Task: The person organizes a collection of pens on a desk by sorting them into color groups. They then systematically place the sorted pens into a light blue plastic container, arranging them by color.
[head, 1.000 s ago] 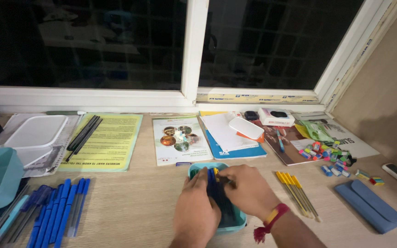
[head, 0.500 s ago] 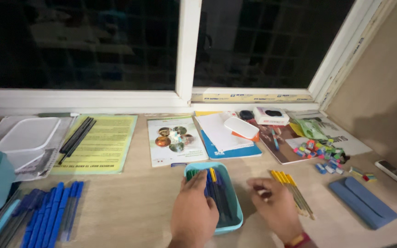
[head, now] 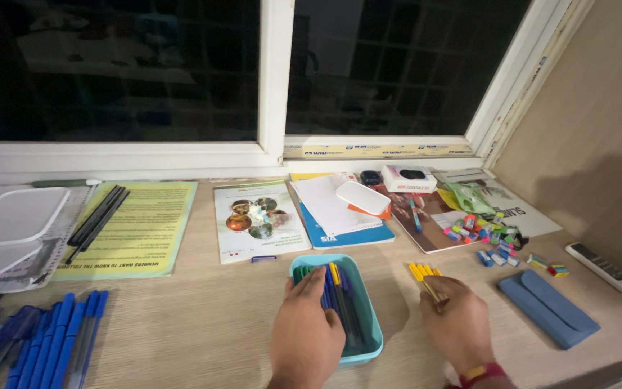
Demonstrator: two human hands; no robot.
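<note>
The fingers [head: 309, 282] of the left hand [head: 305, 335] lie close together and flat over the near-left part of a teal tray [head: 370, 325] at the lower middle of the frame, their tips touching the pens in the tray [head: 340, 288], a mixed lot of green, blue, yellow and dark barrels lying lengthwise; they press or steady these, and whether any one pen is pinched I cannot tell. The fingers [head: 442, 292] of the right hand [head: 458, 324], just right of the tray, are drawn together on the near ends of the yellow pens [head: 423, 272] lying on the wooden table [head: 188, 317], and they seem to close on one or more of them (the palm hides the grip itself). The step in hand looks like gathering loose pens by colour into the tray: the yellow bunch is being taken up while the other hand keeps the tray's contents in order. The next move would call for a firm pinch on the yellow bunch, a lift clear of the table, a short carry leftward over the tray's rim, and room made by the left hand. Farther out, a row of blue pens [head: 66, 335] lies at lower left, black pens [head: 98, 215] on a yellow-green sheet [head: 145, 230] at mid left, small coloured erasers [head: 487, 234] at right, and a blue pouch [head: 548, 306] at lower right.
</note>
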